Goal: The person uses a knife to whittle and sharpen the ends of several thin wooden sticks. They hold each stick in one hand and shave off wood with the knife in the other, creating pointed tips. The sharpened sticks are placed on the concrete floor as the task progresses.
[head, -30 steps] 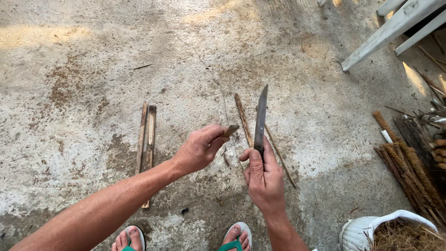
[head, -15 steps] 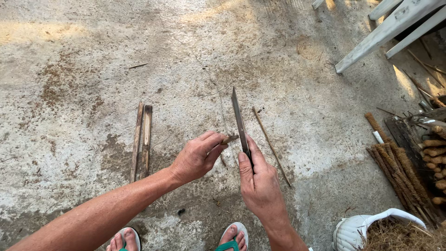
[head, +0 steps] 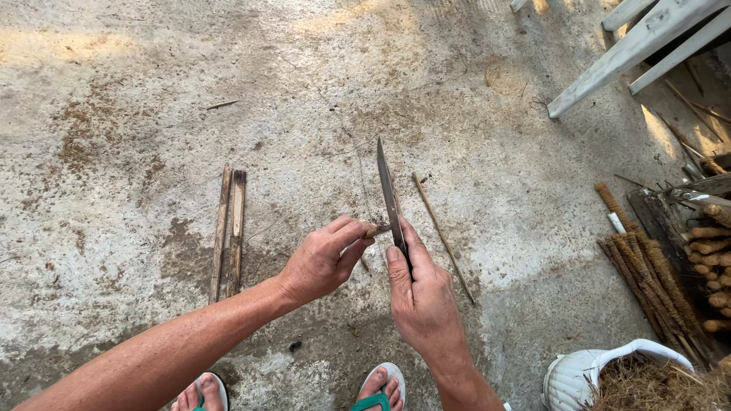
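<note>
My right hand (head: pixel 423 298) grips a knife (head: pixel 390 199) whose long dark blade points up and away from me, thumb along its side. My left hand (head: pixel 324 259) pinches a short piece of brown stick (head: pixel 378 228), its tip touching the blade near the handle. Both hands hover over the stained concrete floor (head: pixel 137 99). A thin long stick (head: pixel 443 237) lies on the floor just right of the knife. Two flat dark wooden strips (head: pixel 230 229) lie side by side to the left of my left arm.
A bundle of fibre-wrapped sticks (head: pixel 644 275) lies at the right with several more pieces (head: pixel 708 243) beside it. A white container of dry fibre (head: pixel 609 377) stands at the lower right. White plastic furniture legs (head: pixel 632 49) cross the top right. My feet wear green-strapped sandals (head: pixel 378 388).
The knife blade has tilted from leaning right to leaning left. The long stick held upright a second ago is gone; only a short piece stays between my left fingers.
</note>
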